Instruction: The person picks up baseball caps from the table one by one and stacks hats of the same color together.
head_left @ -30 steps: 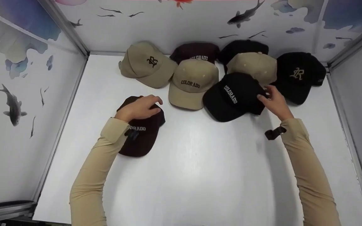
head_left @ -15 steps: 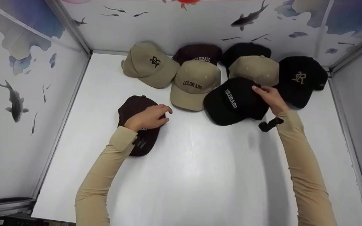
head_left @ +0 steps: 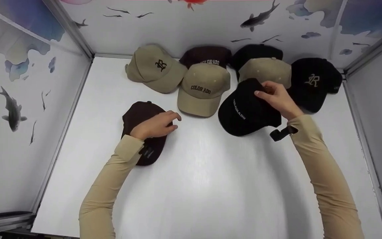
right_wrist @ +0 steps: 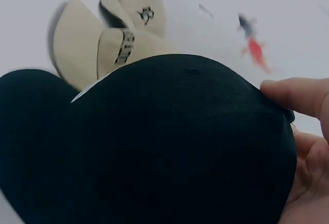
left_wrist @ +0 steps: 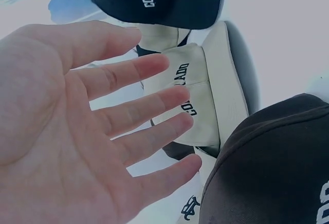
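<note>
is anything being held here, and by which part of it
Yes: the right hand pinches the black COLORADO cap at the back of its crown, away from the brim. The left hand holds nothing.

A small booth-like enclosure: white panels [head_left: 177, 31] stand along the far, left and right edges of a white surface [head_left: 197, 189], with metal framing [head_left: 70, 28] at its far corners and printed fish [head_left: 13, 111] and watercolour blots [head_left: 10, 43]. Lab or workshop, I cannot tell.
</note>
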Demonstrator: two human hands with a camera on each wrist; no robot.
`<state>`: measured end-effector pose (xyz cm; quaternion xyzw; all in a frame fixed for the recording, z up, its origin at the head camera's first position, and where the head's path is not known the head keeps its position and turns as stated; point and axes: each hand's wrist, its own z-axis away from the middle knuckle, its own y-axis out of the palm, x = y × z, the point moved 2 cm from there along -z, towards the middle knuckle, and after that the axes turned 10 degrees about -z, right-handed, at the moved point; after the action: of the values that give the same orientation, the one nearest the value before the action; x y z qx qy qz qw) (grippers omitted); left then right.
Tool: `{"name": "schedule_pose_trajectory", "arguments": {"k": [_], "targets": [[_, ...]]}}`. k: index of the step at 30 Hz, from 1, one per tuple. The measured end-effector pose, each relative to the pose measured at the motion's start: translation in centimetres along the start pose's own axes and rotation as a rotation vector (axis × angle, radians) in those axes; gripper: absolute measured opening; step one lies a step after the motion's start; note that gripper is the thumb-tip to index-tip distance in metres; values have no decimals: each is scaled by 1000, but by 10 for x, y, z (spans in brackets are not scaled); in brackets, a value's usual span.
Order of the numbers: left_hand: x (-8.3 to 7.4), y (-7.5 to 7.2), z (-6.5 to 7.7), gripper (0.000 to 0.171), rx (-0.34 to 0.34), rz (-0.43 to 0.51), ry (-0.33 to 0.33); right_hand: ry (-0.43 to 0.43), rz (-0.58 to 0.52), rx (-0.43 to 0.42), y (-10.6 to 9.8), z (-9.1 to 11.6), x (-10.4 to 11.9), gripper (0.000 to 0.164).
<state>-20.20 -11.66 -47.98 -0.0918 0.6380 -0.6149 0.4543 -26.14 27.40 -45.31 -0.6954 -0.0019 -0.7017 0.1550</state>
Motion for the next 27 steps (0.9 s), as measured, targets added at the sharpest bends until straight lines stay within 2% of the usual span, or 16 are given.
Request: {"name": "schedule_pose_trajectory", "arguments": {"k": [5,9,12,17,23,27], "targets": [[1,-2,1,31,10,9,-25,-105,268,133,23,7,23,17],[4,-4,3,30,-1,3,-32,-194,334,232,43,13,34,14],[7,-4,5,30,-13,1,-33,-217,309,299,60,20,44,13],[10,-4,11,29,-39,-1,-4,-226,243,392,93,29,44,13],[10,-4,14,28,-41,3,11,-251,163,524,130,31,28,13],[10,-2,14,27,-52,13,20,-238,164,547,144,24,17,13]]}}
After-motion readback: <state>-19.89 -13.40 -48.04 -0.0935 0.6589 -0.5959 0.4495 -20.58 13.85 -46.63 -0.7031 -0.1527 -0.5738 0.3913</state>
